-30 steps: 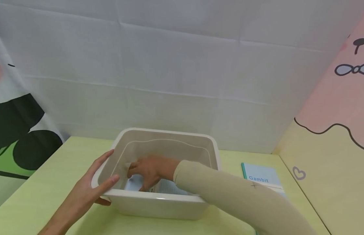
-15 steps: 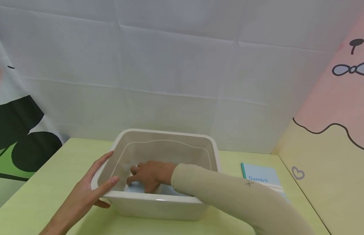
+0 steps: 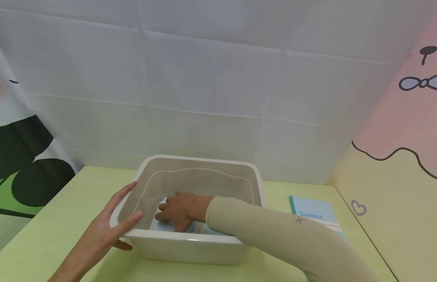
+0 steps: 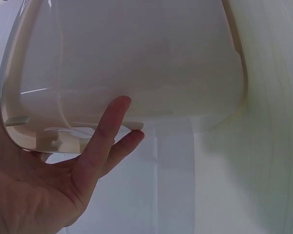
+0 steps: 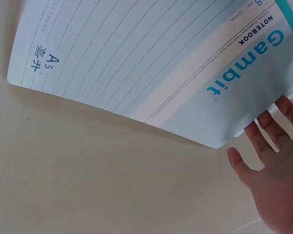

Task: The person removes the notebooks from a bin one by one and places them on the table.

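My left hand (image 3: pixel 102 225) holds the near-left corner of a beige plastic tub (image 3: pixel 190 246), its thumb over the rim. In the left wrist view, fingers (image 4: pixel 105 129) of that hand lie along the tub's outer wall. My right hand (image 3: pixel 184 209) is down inside the tub, gripping a light-blue Gambit notebook (image 5: pixel 136 63) by one end. The right wrist view shows its fingertips tucked behind the notebook's edge, with the little finger off the cover; its thumb is hidden there. Part of the notebook is covered by the hand and the tub's front wall in the head view.
Another Gambit notebook (image 3: pixel 311 209) with a teal spine lies on the pale green table (image 3: pixel 278 192) right of the tub, partly behind the right sleeve (image 3: pixel 267 225). A white sheet (image 3: pixel 211 78) hangs behind, and a low yellow panel (image 3: pixel 380 219) borders the right side.
My right hand has come from a blurred reach to a steady hold at the notebook's end. Some of the cover lettering now shows beneath it. The left hand and tub stay in place.
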Action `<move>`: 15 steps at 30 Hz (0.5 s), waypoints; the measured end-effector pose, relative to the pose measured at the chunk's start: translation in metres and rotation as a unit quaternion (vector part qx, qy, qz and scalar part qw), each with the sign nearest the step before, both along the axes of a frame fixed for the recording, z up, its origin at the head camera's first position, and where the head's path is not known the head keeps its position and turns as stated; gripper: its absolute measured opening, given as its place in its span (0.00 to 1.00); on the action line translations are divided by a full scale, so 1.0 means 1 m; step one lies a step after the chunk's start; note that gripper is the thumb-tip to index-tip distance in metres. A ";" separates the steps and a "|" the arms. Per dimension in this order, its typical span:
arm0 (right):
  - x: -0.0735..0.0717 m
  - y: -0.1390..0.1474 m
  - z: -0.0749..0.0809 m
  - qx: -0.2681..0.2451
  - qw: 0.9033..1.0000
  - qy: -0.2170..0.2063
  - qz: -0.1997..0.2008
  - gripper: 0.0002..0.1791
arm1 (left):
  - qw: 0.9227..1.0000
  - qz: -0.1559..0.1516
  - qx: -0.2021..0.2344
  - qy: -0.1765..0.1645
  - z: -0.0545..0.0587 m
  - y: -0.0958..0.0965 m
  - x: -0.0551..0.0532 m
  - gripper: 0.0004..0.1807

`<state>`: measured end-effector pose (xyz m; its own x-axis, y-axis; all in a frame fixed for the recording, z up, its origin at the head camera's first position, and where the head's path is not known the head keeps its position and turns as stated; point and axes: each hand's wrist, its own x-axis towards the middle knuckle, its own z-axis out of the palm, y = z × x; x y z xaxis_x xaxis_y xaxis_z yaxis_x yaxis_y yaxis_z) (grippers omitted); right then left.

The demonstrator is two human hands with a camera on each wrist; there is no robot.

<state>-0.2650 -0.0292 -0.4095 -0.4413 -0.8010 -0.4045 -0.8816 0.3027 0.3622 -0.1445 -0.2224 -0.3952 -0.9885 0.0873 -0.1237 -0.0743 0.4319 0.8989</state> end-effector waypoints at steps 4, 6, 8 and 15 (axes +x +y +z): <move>0.001 -0.001 0.002 0.009 1.000 0.009 0.001 0.29 | 1.000 0.000 -0.002 -0.005 0.000 -0.002 -0.001 0.45; 0.001 -0.001 0.002 0.012 1.000 0.010 -0.002 0.29 | 1.000 0.001 -0.001 -0.011 0.001 -0.002 -0.001 0.45; 0.000 -0.002 0.001 0.010 1.000 0.008 -0.004 0.30 | 1.000 0.001 0.002 -0.013 0.000 -0.002 0.000 0.45; -0.001 -0.001 0.001 0.005 1.000 0.026 0.009 0.29 | 1.000 0.001 -0.002 -0.010 -0.001 -0.001 0.000 0.44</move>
